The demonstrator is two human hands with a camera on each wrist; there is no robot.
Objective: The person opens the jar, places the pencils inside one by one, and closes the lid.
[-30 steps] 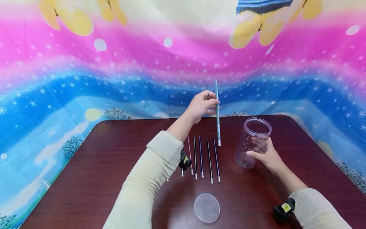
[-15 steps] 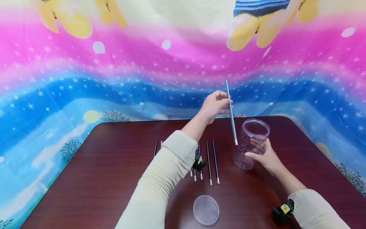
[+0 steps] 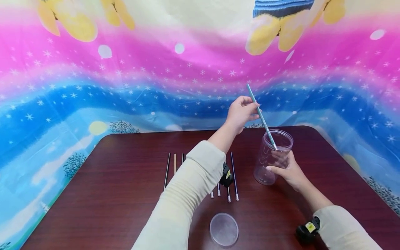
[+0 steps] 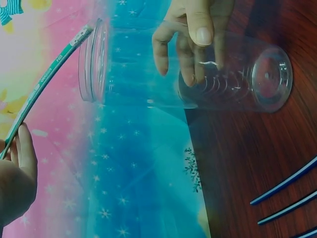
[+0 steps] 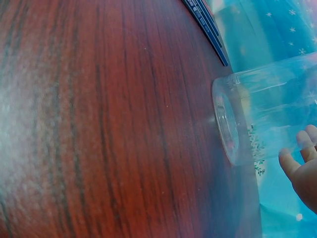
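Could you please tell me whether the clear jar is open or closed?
Open: the jar is uncovered on top, and a round clear lid lies on the table.

Head view: forward and down over the table (image 3: 125,180). Wrist views: close, turned sideways, both sharing the clear jar (image 4: 163,89).

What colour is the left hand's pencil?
The pencil is teal green, clearest in the left wrist view.
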